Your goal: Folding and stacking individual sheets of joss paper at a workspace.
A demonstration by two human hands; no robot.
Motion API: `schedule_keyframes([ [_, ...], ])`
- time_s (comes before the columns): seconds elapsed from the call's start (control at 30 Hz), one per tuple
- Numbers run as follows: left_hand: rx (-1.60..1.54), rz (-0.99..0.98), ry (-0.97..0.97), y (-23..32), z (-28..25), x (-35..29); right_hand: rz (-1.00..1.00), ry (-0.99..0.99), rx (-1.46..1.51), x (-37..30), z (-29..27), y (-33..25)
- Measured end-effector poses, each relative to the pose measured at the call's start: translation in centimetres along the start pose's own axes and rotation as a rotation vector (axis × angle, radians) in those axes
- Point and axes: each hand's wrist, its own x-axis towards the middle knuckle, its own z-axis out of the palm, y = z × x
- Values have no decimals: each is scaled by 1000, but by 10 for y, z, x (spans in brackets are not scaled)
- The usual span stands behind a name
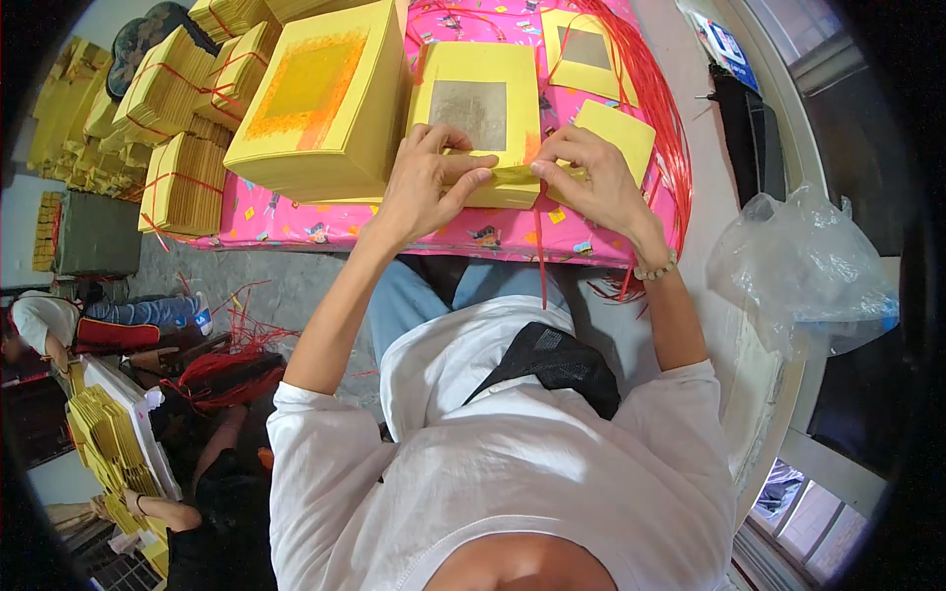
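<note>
A stack of yellow paper (429,103) with a silver-grey square on its top sheet lies before me on the pink patterned table cover (335,229). At the stack's near edge, my left hand (426,185) pinches the yellow paper between thumb and fingers. My right hand (599,180), a beaded bracelet at its wrist, is closed on the same near edge, farther right. Between the two hands the paper edge looks lifted and curled. A red plastic strap (540,246) hangs down from beside the right hand over the table's front edge.
Left of the stack stands a taller pile of yellow paper (350,128) with an orange-rimmed square. Strapped bundles (182,182) fill the far left. Loose yellow sheets (618,128) and red straps (665,118) lie right. A clear plastic bag (808,266) sits right; other people work lower left.
</note>
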Motion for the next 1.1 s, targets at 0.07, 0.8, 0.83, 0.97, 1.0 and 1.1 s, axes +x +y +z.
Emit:
schedule_keyframes([
  [0.07,-5,-13,4,0,1,0,49,-12,63,1,2,3],
  [0.8,-20,-38,47,-2,5,-1,195,-48,166,6,3,4],
  [0.83,-20,-38,47,-2,5,-1,194,-47,172,5,3,4],
  [0.97,-28,-46,44,0,5,-1,159,6,191,5,5,5],
  [1.0,-30,-47,43,0,5,-1,159,5,191,5,5,5],
  [1.1,-30,-45,64,0,6,-2,169,3,194,6,6,4],
])
